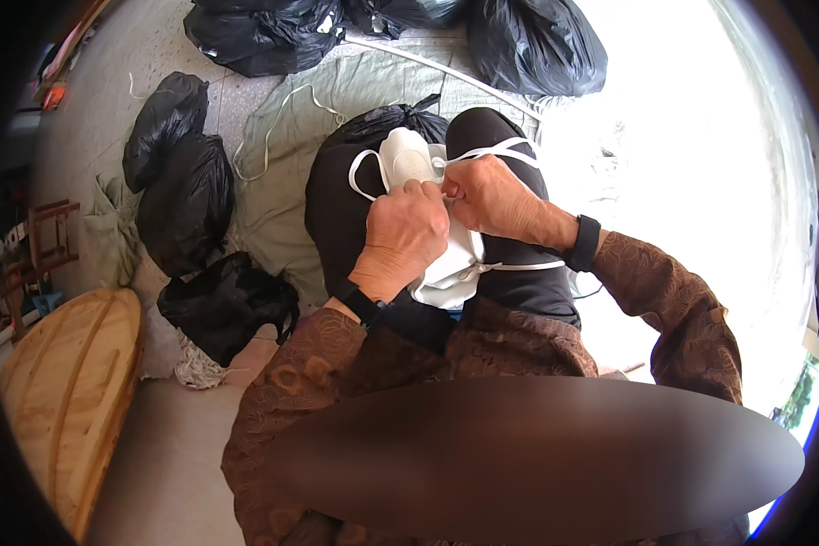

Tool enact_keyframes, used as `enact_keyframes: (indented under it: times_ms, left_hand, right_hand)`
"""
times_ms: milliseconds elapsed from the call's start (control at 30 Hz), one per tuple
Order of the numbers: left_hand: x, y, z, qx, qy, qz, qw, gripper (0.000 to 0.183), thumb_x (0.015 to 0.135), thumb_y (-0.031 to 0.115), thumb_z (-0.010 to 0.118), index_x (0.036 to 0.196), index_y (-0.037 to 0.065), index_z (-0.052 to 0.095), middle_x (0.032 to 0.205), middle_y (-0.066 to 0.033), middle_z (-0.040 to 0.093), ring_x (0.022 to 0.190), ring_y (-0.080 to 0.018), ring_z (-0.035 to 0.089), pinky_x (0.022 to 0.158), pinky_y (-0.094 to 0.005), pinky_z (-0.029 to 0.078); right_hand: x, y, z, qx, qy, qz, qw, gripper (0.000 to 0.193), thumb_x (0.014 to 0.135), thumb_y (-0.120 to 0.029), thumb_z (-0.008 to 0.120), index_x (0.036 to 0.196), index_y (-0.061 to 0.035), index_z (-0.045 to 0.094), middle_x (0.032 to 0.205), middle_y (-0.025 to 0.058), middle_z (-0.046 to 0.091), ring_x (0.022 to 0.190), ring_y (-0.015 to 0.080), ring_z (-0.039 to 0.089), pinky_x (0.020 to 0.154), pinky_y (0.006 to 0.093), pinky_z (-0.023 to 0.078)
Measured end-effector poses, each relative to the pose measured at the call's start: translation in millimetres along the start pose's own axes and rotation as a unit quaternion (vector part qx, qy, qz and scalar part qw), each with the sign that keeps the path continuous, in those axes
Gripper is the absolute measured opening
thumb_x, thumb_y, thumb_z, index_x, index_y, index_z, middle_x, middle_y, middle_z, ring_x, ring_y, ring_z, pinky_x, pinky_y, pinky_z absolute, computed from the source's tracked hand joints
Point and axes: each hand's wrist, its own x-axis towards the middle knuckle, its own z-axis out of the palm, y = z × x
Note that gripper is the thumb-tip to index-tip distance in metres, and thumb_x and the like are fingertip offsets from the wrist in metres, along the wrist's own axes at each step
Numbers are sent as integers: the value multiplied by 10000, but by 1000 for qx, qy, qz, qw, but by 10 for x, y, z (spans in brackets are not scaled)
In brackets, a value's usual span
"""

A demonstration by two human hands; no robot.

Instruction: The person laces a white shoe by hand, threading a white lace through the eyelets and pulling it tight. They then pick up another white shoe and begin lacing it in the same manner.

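Nearest the camera were the person's brown patterned sleeves, rising from the lower edge toward the lap. Both hands met over a white mask that lay on the black-trousered knees, roughly at the middle of the lap. The left hand was closed, its fingertips pinching the mask's edge or the strap where it joins; the exact contact was hidden under the knuckles. The right hand was closed too, gripping the white strap, which ran from its fingers out over the right knee. A second loop of strap curved off the mask's left side. More white pieces lay under the left wrist, toward the body.

To do this well, I judge the left hand should have kept the mask still on the knee while the right held the strap taut and close to the join, so that the work stayed small and the strap did not twist.

Further out, a grey-green cloth covered the floor beyond the knees, with black bags along its left edge and more bags at its far edge. A loose white cord lay on the cloth. A wooden board rested at the lower left.
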Motion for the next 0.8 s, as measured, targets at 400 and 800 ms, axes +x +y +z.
enact_keyframes:
  times_ms: [400, 800]
  left_hand:
    - [-314, -39, -500, -306, -26, -164, 938, 141, 867, 136, 602, 822, 2, 596, 624, -42, 557, 545, -194, 565, 516, -364, 455]
    - [-489, 147, -402, -901, 52, -304, 307, 943, 930, 798, 234, 1303, -16, 530, 1170, -113, 641, 955, -147, 594, 683, -232, 411]
  right_hand:
    - [-227, -250, 6, -83, 140, -103, 981, 299, 701, -37, 717, 991, -43, 649, 950, 112, 574, 942, 325, 577, 788, 406, 523]
    - [-272, -940, -72, 354, -14, 187, 916, 146, 831, -109, 771, 887, 20, 730, 755, 77, 714, 706, 73, 626, 662, 286, 527]
